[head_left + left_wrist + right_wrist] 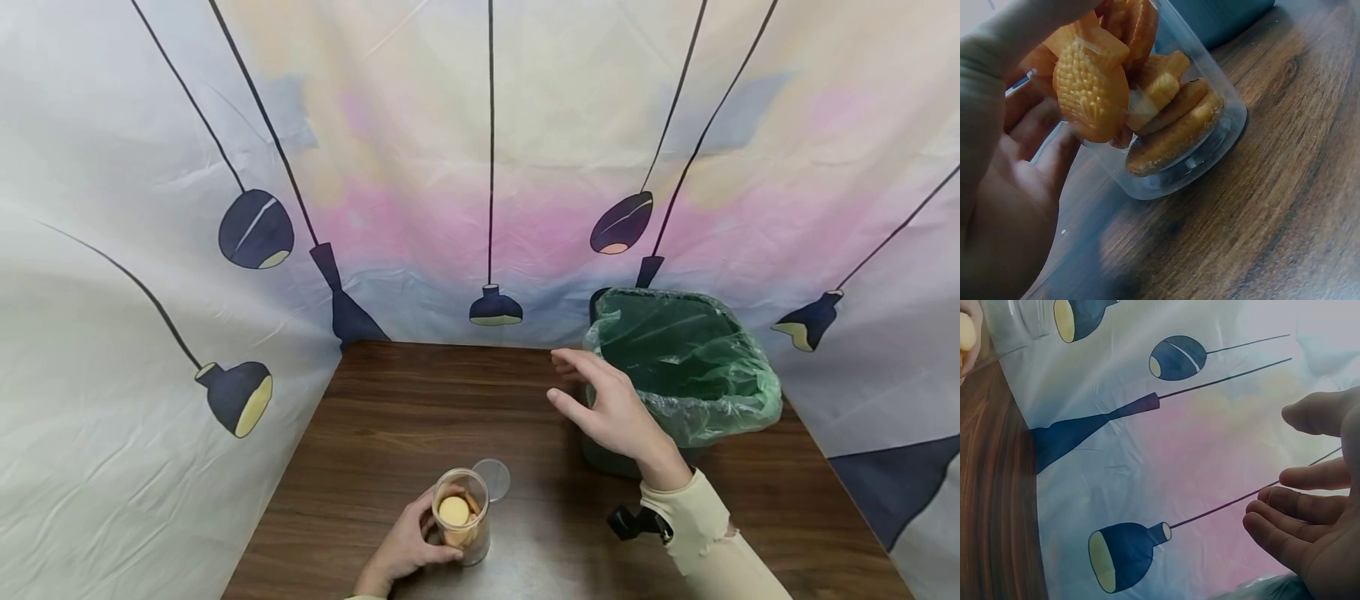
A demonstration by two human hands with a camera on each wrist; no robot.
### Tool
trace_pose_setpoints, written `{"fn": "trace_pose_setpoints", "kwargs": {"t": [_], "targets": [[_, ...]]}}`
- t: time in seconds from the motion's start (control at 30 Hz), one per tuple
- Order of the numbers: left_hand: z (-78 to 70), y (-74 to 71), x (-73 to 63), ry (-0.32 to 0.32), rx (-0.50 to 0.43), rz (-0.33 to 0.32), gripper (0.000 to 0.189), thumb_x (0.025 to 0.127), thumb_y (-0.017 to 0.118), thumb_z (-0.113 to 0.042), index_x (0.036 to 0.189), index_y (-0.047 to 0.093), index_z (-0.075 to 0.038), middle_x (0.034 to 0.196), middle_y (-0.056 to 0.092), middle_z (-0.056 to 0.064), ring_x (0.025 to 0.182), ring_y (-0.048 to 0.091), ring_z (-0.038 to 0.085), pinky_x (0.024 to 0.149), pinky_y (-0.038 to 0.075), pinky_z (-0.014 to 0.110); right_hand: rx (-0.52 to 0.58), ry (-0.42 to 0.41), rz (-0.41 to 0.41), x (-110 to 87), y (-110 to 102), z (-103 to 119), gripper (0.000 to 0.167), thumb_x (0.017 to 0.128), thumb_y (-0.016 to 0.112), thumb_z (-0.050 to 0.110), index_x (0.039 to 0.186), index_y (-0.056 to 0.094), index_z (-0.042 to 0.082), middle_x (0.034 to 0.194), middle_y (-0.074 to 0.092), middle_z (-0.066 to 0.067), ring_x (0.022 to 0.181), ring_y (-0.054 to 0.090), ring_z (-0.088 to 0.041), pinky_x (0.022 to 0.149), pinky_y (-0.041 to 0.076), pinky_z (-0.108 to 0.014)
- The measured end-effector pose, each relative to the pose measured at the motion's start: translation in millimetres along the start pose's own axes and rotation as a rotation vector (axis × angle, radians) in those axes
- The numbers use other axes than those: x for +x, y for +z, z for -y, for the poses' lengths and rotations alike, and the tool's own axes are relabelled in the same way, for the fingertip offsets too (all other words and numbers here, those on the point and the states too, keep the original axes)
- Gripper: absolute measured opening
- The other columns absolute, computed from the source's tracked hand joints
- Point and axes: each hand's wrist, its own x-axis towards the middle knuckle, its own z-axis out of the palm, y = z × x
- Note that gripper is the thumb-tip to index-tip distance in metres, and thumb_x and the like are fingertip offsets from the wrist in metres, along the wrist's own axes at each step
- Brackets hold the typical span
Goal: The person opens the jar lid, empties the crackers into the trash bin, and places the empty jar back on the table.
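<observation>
My left hand grips a clear round jar by its side, near the front of the table. The jar's mouth is uncovered and faces up toward the head view. Inside it are several golden-brown pastries; the left wrist view shows a fish-shaped one and flat round ones at the bottom. A clear round lid lies just behind the jar. Raised in front of the bin, my right hand holds nothing, its fingers apart and loosely bent, the thumb away from them.
A dark bin lined with a green plastic bag stands at the table's back right, its mouth wide. The brown wooden table ends against a hanging cloth printed with lamps, which also runs along both sides.
</observation>
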Motion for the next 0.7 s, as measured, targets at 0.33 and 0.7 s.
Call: {"fn": "trace_pose_setpoints", "kwargs": {"t": [0.33,0.7], "targets": [[2.7,0.9,0.4,0.028,0.016,-0.004,0.079,0.069,0.086,-0.003,0.139,0.048,-0.004,0.139,0.050,0.011,0.131,0.046,0.010,0.107,0.037,0.019,-0.023,-0.027,-0.047,2.0,-11.6,2.3,0.052,0.089,0.072,0.021,0.137,0.053,0.014,0.125,0.060,-0.001,0.109,0.062,-0.019,0.092,0.053,-0.041],[7.3,0.1,-0.6,0.066,0.028,0.000,0.078,0.069,0.086,-0.002,0.138,0.050,-0.002,0.141,0.047,0.013,0.136,0.041,0.009,0.109,0.035,0.018,-0.032,-0.035,-0.073,-0.2,-31.1,4.7,0.054,0.089,0.071,0.016,0.139,0.052,0.013,0.125,0.060,-0.004,0.109,0.062,-0.019,0.089,0.054,-0.043]]}}
